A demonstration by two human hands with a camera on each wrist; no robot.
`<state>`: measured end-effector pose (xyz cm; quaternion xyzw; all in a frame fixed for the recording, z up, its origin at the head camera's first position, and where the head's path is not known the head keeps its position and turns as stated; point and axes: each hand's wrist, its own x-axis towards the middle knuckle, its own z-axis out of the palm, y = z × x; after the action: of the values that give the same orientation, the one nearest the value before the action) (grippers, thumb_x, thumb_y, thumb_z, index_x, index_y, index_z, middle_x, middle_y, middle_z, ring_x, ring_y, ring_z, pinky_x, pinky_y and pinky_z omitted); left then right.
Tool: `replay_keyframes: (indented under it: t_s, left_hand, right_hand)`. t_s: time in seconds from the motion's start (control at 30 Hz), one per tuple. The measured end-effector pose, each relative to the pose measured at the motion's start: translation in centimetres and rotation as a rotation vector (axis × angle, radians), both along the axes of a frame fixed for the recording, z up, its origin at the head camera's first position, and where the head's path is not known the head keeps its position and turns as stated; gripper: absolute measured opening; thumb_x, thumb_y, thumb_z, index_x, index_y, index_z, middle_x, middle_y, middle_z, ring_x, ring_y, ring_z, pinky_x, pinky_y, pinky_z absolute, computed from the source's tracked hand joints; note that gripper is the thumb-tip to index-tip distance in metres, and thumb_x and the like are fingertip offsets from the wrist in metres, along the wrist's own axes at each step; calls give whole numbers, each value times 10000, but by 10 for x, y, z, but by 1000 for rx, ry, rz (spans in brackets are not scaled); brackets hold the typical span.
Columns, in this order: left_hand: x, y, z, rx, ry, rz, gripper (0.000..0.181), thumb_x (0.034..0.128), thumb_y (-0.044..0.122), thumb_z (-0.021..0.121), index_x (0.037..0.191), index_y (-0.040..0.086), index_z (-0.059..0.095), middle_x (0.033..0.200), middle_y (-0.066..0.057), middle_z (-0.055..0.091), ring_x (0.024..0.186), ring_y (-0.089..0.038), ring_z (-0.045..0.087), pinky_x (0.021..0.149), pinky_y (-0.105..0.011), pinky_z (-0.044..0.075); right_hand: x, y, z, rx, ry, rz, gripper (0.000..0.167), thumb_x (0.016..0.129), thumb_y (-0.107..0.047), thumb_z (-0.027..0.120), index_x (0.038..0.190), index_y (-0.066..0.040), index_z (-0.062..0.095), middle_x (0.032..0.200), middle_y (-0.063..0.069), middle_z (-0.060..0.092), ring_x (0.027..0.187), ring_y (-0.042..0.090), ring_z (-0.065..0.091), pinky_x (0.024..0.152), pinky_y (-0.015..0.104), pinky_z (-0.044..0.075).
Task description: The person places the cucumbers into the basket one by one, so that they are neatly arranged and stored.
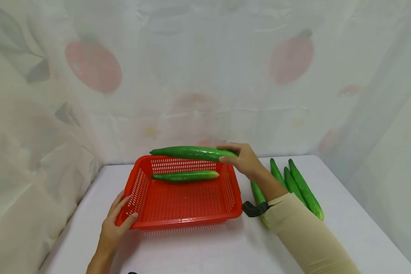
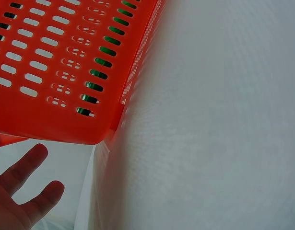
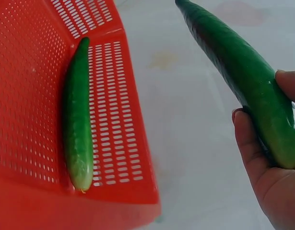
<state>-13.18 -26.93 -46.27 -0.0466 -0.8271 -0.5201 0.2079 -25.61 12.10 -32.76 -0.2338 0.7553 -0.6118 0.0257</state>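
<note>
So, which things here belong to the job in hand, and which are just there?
Job: held cucumber, red plastic basket, basketed cucumber, probably the loose cucumbers on the right.

Just there: fruit-print backdrop, white table.

I see a white worktop (image 1: 178,253); red basket (image 1: 181,220) standing on it, four green cucumbers (image 1: 306,190) lying to its right, some partly hidden.

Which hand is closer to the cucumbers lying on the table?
Right. The right hand, holding another cucumber, is raised left of those cucumbers; the left hand is farther away, at the left front corner of the red basket.
</note>
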Motion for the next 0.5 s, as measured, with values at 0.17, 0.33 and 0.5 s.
replay_keyframes:
  t_s: [0.17, 0.33, 0.5]
  left_hand:
    - [0, -1, -1, 8, -5, 2, 531, 873, 35, 683, 1377, 38, 516, 1532, -1, 304, 1360, -70, 257, 977, -90, 267]
    - [0, -3, -1, 2, -9, 6, 533, 876, 37, 683, 1381, 43, 513, 1534, 5, 299, 1361, -66, 252, 976, -89, 266]
    - [0, -3, -3, 6, -10, -2, 543, 876, 36, 686, 1388, 49, 505, 1537, -13, 291, 1347, -46, 257, 955, -79, 277]
  right_hand:
    - [-9, -10, -5, -3, -42, 16, 379, 885, -26, 676, 1260, -1, 623, 1212, 129, 610, 990, 270, 585, 842, 378, 497]
    - [-21, -20, -12, -12, -66, 21, 376, 875, -10, 680, 1247, 12, 629, 1210, 129, 608, 998, 268, 573, 843, 378, 488]
    - [-28, -33, -19, 0, -79, 33, 370, 867, -9, 688, 1233, 12, 640, 1257, 137, 587, 1118, 259, 536, 911, 380, 453]
